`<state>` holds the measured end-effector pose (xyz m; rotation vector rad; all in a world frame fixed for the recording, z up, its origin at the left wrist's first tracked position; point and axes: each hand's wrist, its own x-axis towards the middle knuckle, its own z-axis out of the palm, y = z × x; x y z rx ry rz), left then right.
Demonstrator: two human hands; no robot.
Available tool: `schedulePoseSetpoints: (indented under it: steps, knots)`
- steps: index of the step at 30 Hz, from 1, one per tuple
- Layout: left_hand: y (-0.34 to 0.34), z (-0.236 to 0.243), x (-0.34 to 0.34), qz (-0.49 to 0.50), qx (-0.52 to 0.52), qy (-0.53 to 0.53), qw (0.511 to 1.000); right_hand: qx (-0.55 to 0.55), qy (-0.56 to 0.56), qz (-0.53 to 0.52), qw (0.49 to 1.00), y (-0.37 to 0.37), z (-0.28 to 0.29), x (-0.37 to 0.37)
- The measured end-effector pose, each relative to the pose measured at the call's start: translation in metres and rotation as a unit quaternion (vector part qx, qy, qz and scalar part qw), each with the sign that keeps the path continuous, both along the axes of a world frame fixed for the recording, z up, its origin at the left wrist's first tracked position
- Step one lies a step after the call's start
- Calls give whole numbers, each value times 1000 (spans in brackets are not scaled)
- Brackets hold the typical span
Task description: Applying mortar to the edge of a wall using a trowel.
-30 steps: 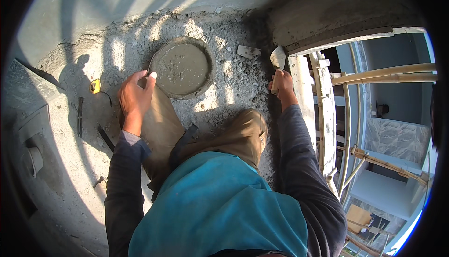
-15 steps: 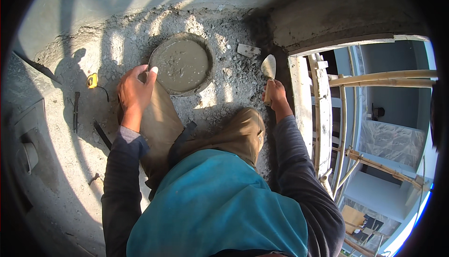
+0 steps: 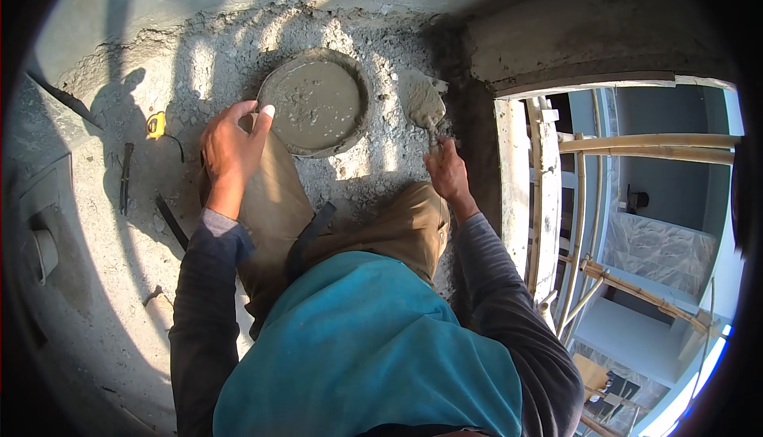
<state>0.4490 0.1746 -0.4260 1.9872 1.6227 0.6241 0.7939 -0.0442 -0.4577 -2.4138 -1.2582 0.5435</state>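
A round bucket (image 3: 367,103) holds wet grey mortar (image 3: 310,107) in front of me. At its left rim is my left hand (image 3: 229,148), thumb and fingertips on either side of the edge in what looks like a grip. My right hand (image 3: 449,173), to the right of the bucket, is closed on the handle of a trowel (image 3: 422,103). Grey mortar coats the trowel's broad face, which lies over the rubble beside a pale flat piece (image 3: 439,85). The fingers partly hide the handle.
A yellow tape measure (image 3: 156,125) and a dark rod (image 3: 126,178) lie on the dusty floor at left. Rough plaster walls (image 3: 588,47) stand ahead and at right. Beyond an opening on the right are bamboo poles (image 3: 648,143). My knees flank the near side of the bucket.
My right hand has moved slightly left, and the trowel has turned so its broad, mortar-coated face shows. My left hand has stayed at the bucket rim.
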Motion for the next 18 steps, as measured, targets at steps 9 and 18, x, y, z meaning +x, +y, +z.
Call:
schedulePoseSetpoints:
  steps: [9,18]
  knots:
    - [-3,-1,-6,5,9,0,1000,-178,-133,201,954,92,58,-76]
    - [-8,3,-13,34,2,-18,999,-243,204,192,929,144,26,-109]
